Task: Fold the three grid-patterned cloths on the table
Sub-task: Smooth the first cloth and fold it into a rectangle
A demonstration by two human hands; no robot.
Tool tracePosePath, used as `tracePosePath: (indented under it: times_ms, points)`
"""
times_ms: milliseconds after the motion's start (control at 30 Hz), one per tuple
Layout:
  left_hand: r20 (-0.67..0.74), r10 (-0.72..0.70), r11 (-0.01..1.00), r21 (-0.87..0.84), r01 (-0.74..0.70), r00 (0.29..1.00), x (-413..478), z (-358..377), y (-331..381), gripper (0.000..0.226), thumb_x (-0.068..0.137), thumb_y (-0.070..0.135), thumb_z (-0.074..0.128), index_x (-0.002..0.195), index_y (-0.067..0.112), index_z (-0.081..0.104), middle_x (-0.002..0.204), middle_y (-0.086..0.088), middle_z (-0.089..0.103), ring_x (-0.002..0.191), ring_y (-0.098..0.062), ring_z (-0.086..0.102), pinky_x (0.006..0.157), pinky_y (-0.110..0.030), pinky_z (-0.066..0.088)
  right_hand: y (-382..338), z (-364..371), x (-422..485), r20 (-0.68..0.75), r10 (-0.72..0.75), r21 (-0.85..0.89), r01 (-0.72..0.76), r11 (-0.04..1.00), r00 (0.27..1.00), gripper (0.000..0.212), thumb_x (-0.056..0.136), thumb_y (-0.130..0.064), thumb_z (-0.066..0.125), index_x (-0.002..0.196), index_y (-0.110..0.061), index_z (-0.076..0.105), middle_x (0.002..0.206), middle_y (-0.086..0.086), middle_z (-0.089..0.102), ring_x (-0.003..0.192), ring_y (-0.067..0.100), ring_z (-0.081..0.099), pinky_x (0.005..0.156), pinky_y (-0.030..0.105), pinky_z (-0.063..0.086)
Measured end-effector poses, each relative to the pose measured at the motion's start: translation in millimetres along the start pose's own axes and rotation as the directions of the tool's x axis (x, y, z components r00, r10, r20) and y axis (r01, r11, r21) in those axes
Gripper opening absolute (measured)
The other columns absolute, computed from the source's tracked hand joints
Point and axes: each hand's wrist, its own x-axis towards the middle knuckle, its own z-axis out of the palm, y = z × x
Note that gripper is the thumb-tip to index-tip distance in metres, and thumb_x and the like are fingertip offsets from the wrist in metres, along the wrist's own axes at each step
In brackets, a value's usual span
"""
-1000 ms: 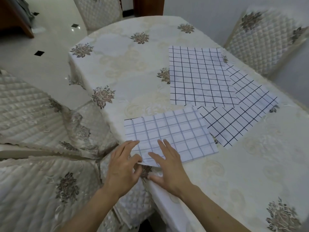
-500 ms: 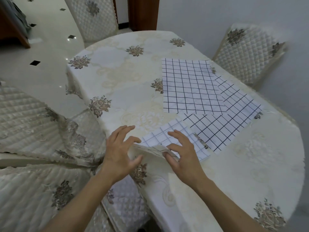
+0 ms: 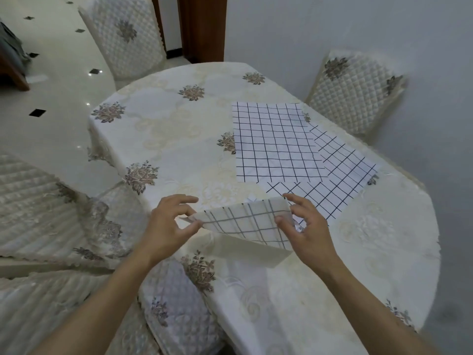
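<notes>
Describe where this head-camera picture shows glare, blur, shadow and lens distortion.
Head view: glare glints on the glossy floor; motion blur smears the right-hand chair; the lifted cloth throws a soft shadow on the table under it; wide-angle stretching shows toward the frame's corners.

The near cloth (image 3: 245,224), white with a faint grey grid, is raised and turned over toward the far side, pale underside showing. The far cloth (image 3: 273,142), dark-gridded, lies flat. The right cloth (image 3: 343,175), dark-gridded, lies flat and diagonal, partly under the far cloth.
</notes>
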Motion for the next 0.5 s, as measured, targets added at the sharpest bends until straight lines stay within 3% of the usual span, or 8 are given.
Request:
tracePosePath:
  times_ms: [100, 133, 300, 500]
  points:
    - [-0.048, -0.032, 0.997, -0.076, 0.029, 0.998, 9.8, -11.1, 14.9, 0.019, 0.08, 0.019, 0.083, 0.07, 0.027, 0.069, 0.122, 0.02, 0.065, 0.125, -0.01, 0.051, 0.107, -0.039, 0.039, -8.5, -2.7, 12.8, -0.026, -0.024, -0.016, 0.023, 1.0, 0.999, 0.009, 0.092, -0.021, 0.069, 0.099, -0.026, 0.074, 0.131, -0.013, 0.056, 0.115, -0.025, 0.041, 0.088, 0.0, 0.033]
    - [-0.072, -0.032, 0.996, -0.088, 0.026, 0.997, 14.0, -16.3, 18.5, 0.017, 0.08, 0.019, 0.083, 0.07, 0.025, 0.07, 0.121, 0.019, 0.066, 0.123, -0.011, 0.053, 0.106, -0.04, 0.039, -12.3, -3.1, 19.2, -0.034, -0.028, -0.017, 0.028, 0.999, 0.999, 0.007, 0.093, -0.022, 0.069, 0.097, -0.023, 0.073, 0.129, -0.012, 0.056, 0.113, -0.027, 0.04, 0.084, -0.003, 0.032]
    - [-0.19, -0.02, 0.994, -0.109, -0.001, 0.982, 36.9, -50.0, 40.6, 0.014, 0.077, 0.035, 0.079, 0.073, 0.026, 0.069, 0.117, 0.019, 0.068, 0.117, -0.011, 0.059, 0.099, -0.044, 0.045, -37.9, -9.6, 59.6, -0.053, -0.07, 0.013, 0.07, 0.997, 0.996, 0.004, 0.09, -0.028, 0.071, 0.089, -0.025, 0.072, 0.125, -0.019, 0.055, 0.112, -0.027, 0.04, 0.09, 0.003, 0.028]
    - [-0.32, -0.001, 0.991, -0.128, -0.042, 0.947, 54.3, -90.0, 79.3, 0.018, 0.08, 0.024, 0.082, 0.074, 0.03, 0.066, 0.119, 0.017, 0.067, 0.117, -0.009, 0.061, 0.089, -0.037, 0.051, -79.3, -27.4, 94.2, -0.108, -0.138, 0.095, 0.148, 0.984, 0.985, 0.005, 0.089, -0.025, 0.072, 0.089, -0.02, 0.072, 0.127, -0.019, 0.058, 0.122, -0.007, 0.048, 0.094, 0.015, 0.033]
